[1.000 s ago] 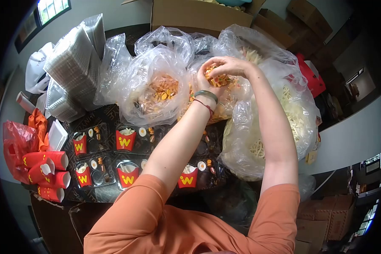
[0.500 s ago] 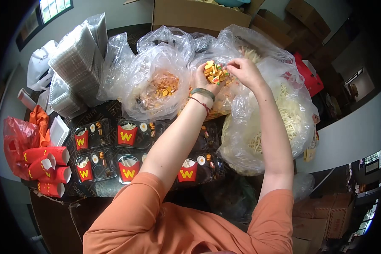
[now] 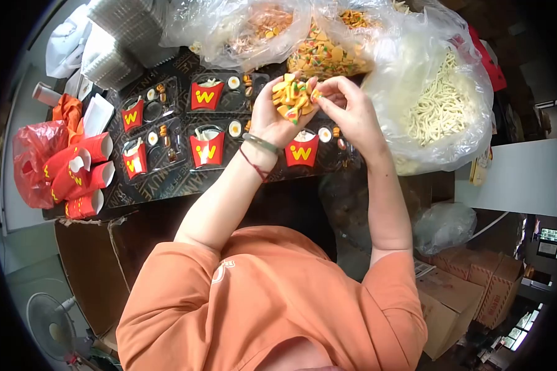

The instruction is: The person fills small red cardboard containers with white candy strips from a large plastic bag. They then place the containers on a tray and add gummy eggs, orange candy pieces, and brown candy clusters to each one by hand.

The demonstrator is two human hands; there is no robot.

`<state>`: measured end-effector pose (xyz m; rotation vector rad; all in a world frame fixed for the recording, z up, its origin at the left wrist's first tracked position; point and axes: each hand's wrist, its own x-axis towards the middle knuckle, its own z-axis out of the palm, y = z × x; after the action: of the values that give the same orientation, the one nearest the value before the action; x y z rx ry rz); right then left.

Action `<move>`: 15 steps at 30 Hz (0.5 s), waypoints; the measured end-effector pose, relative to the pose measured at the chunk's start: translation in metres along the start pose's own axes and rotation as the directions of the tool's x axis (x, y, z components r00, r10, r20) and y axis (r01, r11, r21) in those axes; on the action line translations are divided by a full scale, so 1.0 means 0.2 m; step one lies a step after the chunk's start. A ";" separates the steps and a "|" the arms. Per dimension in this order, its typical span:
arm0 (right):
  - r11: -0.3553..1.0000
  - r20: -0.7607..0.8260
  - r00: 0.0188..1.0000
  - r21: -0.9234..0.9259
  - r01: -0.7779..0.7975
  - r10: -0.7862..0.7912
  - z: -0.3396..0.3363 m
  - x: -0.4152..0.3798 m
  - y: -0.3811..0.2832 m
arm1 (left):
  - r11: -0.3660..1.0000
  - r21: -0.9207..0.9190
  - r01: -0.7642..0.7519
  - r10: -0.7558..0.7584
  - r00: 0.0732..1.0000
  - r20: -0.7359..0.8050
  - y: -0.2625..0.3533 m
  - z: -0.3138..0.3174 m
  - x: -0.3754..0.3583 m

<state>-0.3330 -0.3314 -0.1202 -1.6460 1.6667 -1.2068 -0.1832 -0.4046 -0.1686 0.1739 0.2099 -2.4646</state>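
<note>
My left hand [image 3: 271, 117] is cupped, palm up, around a heap of small yellow toy food pieces [image 3: 293, 98] with red and green bits. The fingertips of my right hand [image 3: 354, 114] pinch one small piece [image 3: 316, 96] beside that heap. Just beyond both hands lies a clear bag of similar yellow pieces [image 3: 328, 55]. Below my hands are clear plastic trays holding red fries cartons [image 3: 301, 150] with a yellow mark, toy fried eggs [image 3: 325, 135] and tiny burger-like pieces. My left wrist and forearm partly cover one tray.
To the right sits a large clear bag of pale, fry-like strips [image 3: 442, 108]. Another bag [image 3: 272, 25] holds orange pieces at the back. Stacked clear trays [image 3: 127, 31] stand back left, with red cartons [image 3: 83, 170] at the table's left edge. Cardboard boxes [image 3: 445, 303] sit low right.
The view has tilted down, so the table appears higher. My right hand has come closer to the heap in my left hand, and a small piece now shows in its fingertips.
</note>
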 end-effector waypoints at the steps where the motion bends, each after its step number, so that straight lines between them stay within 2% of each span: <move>1: 0.986 0.021 0.997 0.151 -0.073 0.071 0.03 -0.07 0.04 | 1.000 0.009 -0.010 0.010 0.999 -0.045 0.00 -0.06 -0.07; 2: 0.945 0.047 0.989 0.294 -0.145 0.137 0.04 -0.15 0.09 | 1.000 -0.005 -0.006 0.006 0.996 -0.094 -0.01 -0.09 -0.13; 3: 0.917 0.020 0.982 0.354 -0.183 0.188 0.06 -0.22 0.13 | 1.000 -0.023 -0.004 0.001 0.990 -0.144 -0.01 -0.13 -0.19; 5: 0.938 -0.011 0.967 0.250 -0.242 0.253 0.06 -0.37 0.23 | 0.999 -0.051 -0.009 0.002 0.992 -0.127 0.01 -0.23 -0.25; 6: 0.943 -0.020 0.973 0.252 -0.217 0.229 0.06 -0.43 0.29 | 0.999 -0.049 -0.006 -0.001 0.991 -0.132 0.01 -0.24 -0.28; 9: 0.983 -0.011 0.983 -0.033 -0.181 0.181 0.06 -0.52 0.35 | 0.999 -0.036 -0.004 -0.001 0.989 -0.146 -0.01 -0.26 -0.36; 10: 0.982 -0.014 0.983 -0.034 -0.184 0.184 0.05 -0.53 0.35 | 0.999 -0.036 -0.002 -0.003 0.989 -0.147 -0.03 -0.27 -0.37; 13: 0.980 0.027 0.988 -0.133 -0.146 0.151 0.07 -0.52 0.37 | 0.999 -0.039 0.036 -0.040 0.992 -0.123 -0.07 -0.29 -0.37; 15: 0.943 0.096 0.987 -0.319 -0.096 0.133 0.09 -0.51 0.39 | 0.998 -0.035 0.055 -0.058 0.993 -0.102 -0.10 -0.30 -0.37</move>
<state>-0.3444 -0.2480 -0.2179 -1.7361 1.9259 -0.8038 -0.1326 -0.3328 -0.2126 0.2850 0.3020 -2.5089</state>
